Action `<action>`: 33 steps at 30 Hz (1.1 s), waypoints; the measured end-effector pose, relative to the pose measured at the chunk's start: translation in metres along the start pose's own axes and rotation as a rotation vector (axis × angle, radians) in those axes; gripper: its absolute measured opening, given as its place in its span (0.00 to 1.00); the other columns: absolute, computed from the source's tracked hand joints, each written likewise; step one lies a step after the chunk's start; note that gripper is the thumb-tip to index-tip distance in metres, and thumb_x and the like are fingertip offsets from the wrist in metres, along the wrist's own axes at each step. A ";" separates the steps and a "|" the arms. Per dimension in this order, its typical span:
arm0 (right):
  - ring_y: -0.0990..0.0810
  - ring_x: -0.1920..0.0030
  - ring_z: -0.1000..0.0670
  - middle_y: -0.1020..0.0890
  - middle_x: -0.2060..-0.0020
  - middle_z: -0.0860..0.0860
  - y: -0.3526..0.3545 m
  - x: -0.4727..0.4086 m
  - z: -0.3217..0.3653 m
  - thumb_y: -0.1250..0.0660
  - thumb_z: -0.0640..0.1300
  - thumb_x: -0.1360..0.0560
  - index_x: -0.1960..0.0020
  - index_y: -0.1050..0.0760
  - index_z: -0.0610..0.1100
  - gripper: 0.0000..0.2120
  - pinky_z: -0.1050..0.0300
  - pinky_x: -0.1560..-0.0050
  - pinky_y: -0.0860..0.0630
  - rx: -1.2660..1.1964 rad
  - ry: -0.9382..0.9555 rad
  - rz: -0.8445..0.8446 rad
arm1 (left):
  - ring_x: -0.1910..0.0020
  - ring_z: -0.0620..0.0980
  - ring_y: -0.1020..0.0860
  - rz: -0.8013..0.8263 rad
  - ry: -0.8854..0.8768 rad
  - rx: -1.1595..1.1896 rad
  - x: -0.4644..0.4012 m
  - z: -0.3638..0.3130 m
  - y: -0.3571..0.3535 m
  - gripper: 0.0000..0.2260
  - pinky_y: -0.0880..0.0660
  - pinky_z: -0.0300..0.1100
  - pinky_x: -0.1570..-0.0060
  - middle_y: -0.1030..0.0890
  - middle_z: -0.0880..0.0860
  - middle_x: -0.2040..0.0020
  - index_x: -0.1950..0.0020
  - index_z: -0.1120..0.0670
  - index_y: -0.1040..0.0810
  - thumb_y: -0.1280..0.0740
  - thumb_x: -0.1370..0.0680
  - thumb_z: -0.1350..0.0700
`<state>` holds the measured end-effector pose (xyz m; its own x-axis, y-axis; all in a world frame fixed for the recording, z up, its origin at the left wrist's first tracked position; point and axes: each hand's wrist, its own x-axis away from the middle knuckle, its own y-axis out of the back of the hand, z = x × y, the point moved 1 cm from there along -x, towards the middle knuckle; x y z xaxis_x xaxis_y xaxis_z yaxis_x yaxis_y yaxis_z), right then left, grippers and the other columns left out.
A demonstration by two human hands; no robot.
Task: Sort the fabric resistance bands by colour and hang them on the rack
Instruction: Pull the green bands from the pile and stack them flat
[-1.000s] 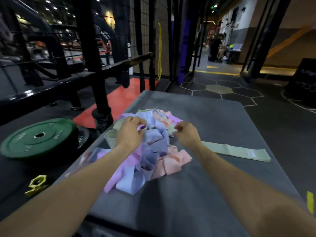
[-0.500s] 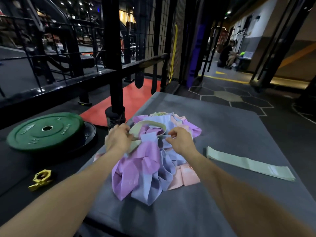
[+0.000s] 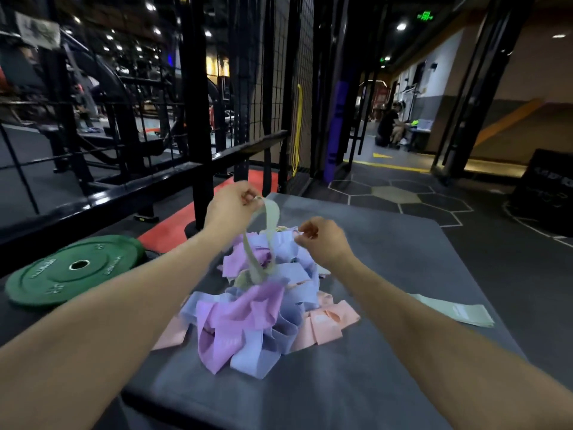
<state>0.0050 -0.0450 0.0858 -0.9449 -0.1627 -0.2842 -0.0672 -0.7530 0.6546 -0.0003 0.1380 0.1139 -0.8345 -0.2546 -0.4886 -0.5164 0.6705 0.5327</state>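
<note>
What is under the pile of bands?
The pile rests on a grey mat. Peach bands peek out at its bottom edges; whatever else lies beneath is covered.

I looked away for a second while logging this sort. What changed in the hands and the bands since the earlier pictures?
The left hand has risen from the pile, pinching a pale green band and drawing it upward out of the tangle. The right hand lifted slightly, gripping a blue band at the pile's top. The flat green band on the mat and the weight plate stayed put.
</note>
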 end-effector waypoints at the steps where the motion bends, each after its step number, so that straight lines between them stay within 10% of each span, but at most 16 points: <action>1: 0.27 0.57 0.52 0.19 0.54 0.46 0.006 0.001 0.005 0.32 0.40 0.26 0.46 0.23 0.38 0.10 0.67 0.63 0.36 -0.006 0.018 -0.016 | 0.63 0.47 0.25 0.004 -0.033 0.017 -0.001 -0.012 0.002 0.02 0.29 0.37 0.59 0.24 0.46 0.65 0.59 0.51 0.22 0.31 0.26 0.57; 10: 0.27 0.57 0.50 0.24 0.50 0.47 0.049 0.015 0.034 0.25 0.49 0.33 0.44 0.30 0.42 0.24 0.59 0.57 0.32 -0.127 0.130 -0.174 | 0.67 0.40 0.28 -0.017 -0.207 0.193 0.001 -0.107 0.002 0.02 0.32 0.34 0.62 0.25 0.45 0.67 0.58 0.53 0.20 0.30 0.27 0.60; 15: 0.24 0.52 0.46 0.23 0.50 0.47 0.077 0.025 0.028 0.31 0.46 0.28 0.51 0.33 0.46 0.12 0.54 0.56 0.29 -0.077 0.098 -0.325 | 0.72 0.33 0.28 0.016 -0.186 0.347 0.016 -0.132 -0.006 0.02 0.32 0.29 0.65 0.25 0.45 0.68 0.58 0.54 0.19 0.29 0.27 0.61; 23: 0.23 0.55 0.50 0.22 0.54 0.48 0.110 0.051 0.009 0.31 0.44 0.27 0.50 0.26 0.43 0.08 0.57 0.53 0.27 -0.168 0.183 -0.229 | 0.59 0.49 0.23 0.140 0.040 0.564 0.040 -0.129 -0.027 0.05 0.25 0.49 0.46 0.20 0.49 0.63 0.61 0.51 0.20 0.29 0.27 0.59; 33: 0.28 0.65 0.53 0.22 0.65 0.51 0.119 0.066 -0.009 0.39 0.36 0.25 0.54 0.22 0.41 0.07 0.65 0.67 0.34 -0.088 0.141 -0.265 | 0.73 0.34 0.27 0.295 -0.108 0.409 0.070 -0.144 -0.036 0.01 0.32 0.23 0.68 0.24 0.47 0.67 0.55 0.58 0.20 0.30 0.26 0.63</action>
<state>-0.0623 -0.1508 0.1385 -0.8441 -0.0352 -0.5351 -0.2716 -0.8323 0.4832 -0.0683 -0.0046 0.1602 -0.8976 0.0451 -0.4384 -0.1268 0.9263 0.3548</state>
